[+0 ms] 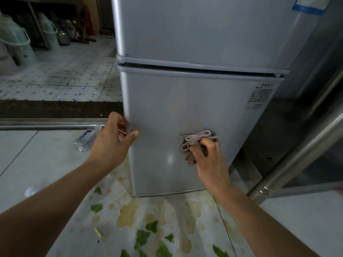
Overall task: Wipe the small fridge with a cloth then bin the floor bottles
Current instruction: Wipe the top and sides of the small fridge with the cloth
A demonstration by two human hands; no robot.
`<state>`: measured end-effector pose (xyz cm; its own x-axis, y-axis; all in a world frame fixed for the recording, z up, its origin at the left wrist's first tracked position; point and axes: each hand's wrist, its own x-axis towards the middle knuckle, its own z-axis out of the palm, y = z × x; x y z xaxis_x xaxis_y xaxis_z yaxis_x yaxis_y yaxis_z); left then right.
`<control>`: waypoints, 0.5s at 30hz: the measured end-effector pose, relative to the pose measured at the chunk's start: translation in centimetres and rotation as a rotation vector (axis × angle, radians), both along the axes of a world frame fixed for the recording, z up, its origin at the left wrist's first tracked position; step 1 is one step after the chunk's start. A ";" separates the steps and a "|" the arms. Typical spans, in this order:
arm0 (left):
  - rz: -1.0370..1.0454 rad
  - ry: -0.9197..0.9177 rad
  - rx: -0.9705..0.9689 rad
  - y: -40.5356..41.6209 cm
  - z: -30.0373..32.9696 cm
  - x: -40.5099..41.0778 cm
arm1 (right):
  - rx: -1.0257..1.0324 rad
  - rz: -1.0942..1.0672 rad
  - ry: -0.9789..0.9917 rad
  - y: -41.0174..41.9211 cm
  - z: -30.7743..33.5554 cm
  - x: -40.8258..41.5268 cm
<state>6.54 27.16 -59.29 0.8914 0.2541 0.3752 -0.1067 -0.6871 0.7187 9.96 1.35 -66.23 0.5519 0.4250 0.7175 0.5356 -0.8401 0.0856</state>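
The small silver two-door fridge [194, 101] stands on the floor straight ahead. My right hand [206, 154] grips a crumpled pinkish-grey cloth [194, 140] and presses it against the lower door. My left hand [115, 138] holds the lower door's left edge, fingers curled round the side and thumb flat on the front. A clear plastic bottle [87, 138] with a blue label lies on the floor left of the fridge, partly hidden behind my left hand.
Green leaf scraps [142, 238] and yellowish stains litter the tiles before the fridge. A steel-framed glass door [304, 151] stands at the right. A metal floor rail [50, 124] crosses the left. Pale green canisters [16, 39] stand at the back left.
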 end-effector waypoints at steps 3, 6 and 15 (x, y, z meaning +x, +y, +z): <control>0.002 0.010 0.003 -0.1 0.0 0.0 | 0.305 -0.016 0.028 0.4 2.7 0.2; -0.005 -0.019 0.014 0.0 -0.2 0.1 | 0.559 -0.088 -0.071 0.4 6.6 1.3; -0.037 -0.051 -0.010 0.1 -0.5 0.1 | 0.679 -0.206 0.136 -0.8 -0.2 0.3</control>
<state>6.62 27.27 -59.83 0.8800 0.2253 0.4181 -0.1685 -0.6750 0.7184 10.24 0.58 -66.47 0.6760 -0.2127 0.7055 0.3293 -0.7693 -0.5475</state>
